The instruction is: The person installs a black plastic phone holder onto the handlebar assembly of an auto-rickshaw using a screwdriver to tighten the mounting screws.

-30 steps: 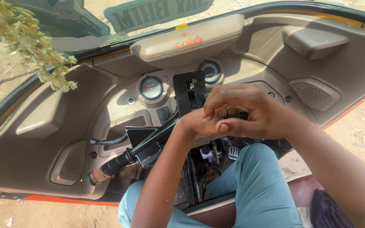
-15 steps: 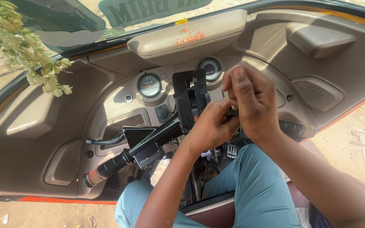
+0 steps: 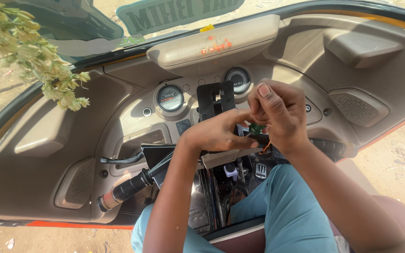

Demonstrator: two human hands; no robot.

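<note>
Overhead, a green band sign (image 3: 169, 14) with pale mirrored lettering crosses the windscreen top, and a small yellow sticker (image 3: 207, 28) sits above the beige dashboard hood (image 3: 240, 37). Both hands meet before the black phone holder (image 3: 215, 96), which partly hides the right gauge (image 3: 238, 79): the left hand (image 3: 216, 133) and right hand (image 3: 277, 115) pinch a small green object (image 3: 257, 128) between curled fingertips, near the left handlebar grip (image 3: 125, 189).
</note>
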